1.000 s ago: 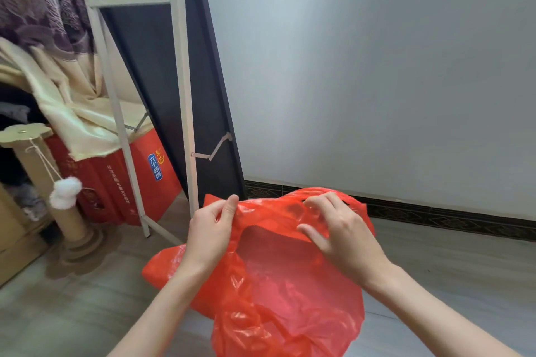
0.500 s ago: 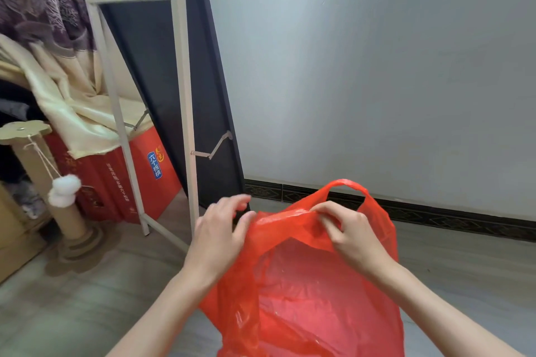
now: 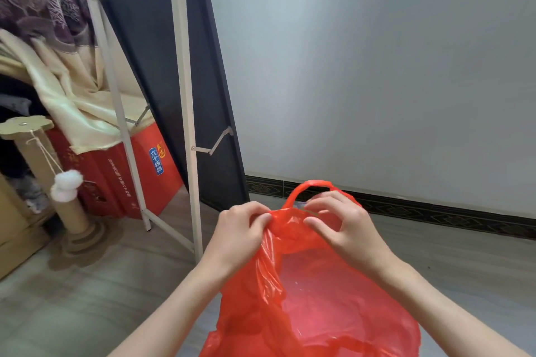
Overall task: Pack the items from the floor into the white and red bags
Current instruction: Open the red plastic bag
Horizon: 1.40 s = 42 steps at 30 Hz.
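Two bare forearms are extended upward from the bottom of the frame, converging toward the lower centre. The left hand (image 3: 240,229) is seen back-up, its fingers curled under and closed in a pinch with the thumb on the rim of the red bag (image 3: 333,307). The right hand (image 3: 345,226), just right of it and slightly higher, is arched with the wrist bent; its thumb and fingertips are closed on the same rim. The two hands are held near each other but apart.
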{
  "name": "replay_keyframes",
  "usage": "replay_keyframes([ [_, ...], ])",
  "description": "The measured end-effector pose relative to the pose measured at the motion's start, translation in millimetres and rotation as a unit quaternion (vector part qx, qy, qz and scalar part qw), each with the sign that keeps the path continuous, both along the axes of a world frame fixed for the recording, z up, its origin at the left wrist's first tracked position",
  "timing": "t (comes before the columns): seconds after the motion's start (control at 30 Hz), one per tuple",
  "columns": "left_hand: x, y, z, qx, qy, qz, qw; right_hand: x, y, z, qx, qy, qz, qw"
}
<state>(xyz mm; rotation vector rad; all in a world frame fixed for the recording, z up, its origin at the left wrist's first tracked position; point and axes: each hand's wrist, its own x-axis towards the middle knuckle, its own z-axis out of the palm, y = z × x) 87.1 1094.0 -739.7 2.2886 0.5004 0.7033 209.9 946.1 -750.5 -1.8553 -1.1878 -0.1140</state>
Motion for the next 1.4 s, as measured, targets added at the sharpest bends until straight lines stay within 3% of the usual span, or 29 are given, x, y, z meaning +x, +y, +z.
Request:
replay_keyframes([
  [0.07, -4.0, 7.3, -0.5, -0.038, 0.005, 0.032, 0.999, 5.0, -4.1, -1.6, -0.006, -0.067, -0.02, 0.998],
  [0.2, -10.0, 15.8, -1.9, -0.111, 0.011, 0.044, 0.993, 10.5, -11.6, -5.1, -0.076, -0.111, -0.062, 0.989],
  [0.3, -14.4, 14.1, 1.4, -0.172, 0.008, -0.01, 0.985, 13.6, -11.7, -9.8, -0.131, -0.142, -0.102, 0.976],
  [0.47, -18.2, 13.9, 6.2, -0.237, -0.001, -0.094, 0.967, 19.8, -11.4, -6.2, -0.102, -0.215, -0.119, 0.964],
  [0.67, -19.1, 11.5, 7.6, -0.222, 0.011, -0.125, 0.967, 21.0, -5.0, -3.0, -0.059, -0.251, -0.113, 0.96],
  [0.77, -19.5, 15.4, 2.7, -0.206, 0.02, -0.087, 0.974, 22.3, -5.7, -7.7, -0.05, -0.187, -0.081, 0.978],
  [0.93, -15.0, 23.5, -3.5, -0.152, 0.045, 0.018, 0.987, 18.6, -7.5, -9.5, -0.061, -0.057, -0.096, 0.992],
  [1.07, -10.9, 29.1, -7.8, -0.091, 0.071, 0.111, 0.987, 13.7, -5.7, -7.2, -0.032, -0.053, -0.087, 0.994],
  [1.17, -13.3, 32.3, -10.3, 0.01, 0.113, 0.191, 0.975, 8.0, -4.2, -1.9, -0.04, -0.036, -0.035, 0.998],
  [1.23, -12.7, 25.2, -9.6, 0.086, 0.045, 0.176, 0.98, 4.0, -3.7, 0.6, -0.054, -0.033, -0.009, 0.998],
  [1.3, -10.7, 9.9, -0.5, 0.16, -0.031, 0.092, 0.982, 0.9, -2.6, 4.8, -0.054, -0.015, 0.0, 0.998],
  [1.4, -4.6, -3.2, 5.9, 0.316, -0.013, -0.001, 0.949, -3.1, -0.7, 10.3, -0.051, 0.009, 0.02, 0.998],
])
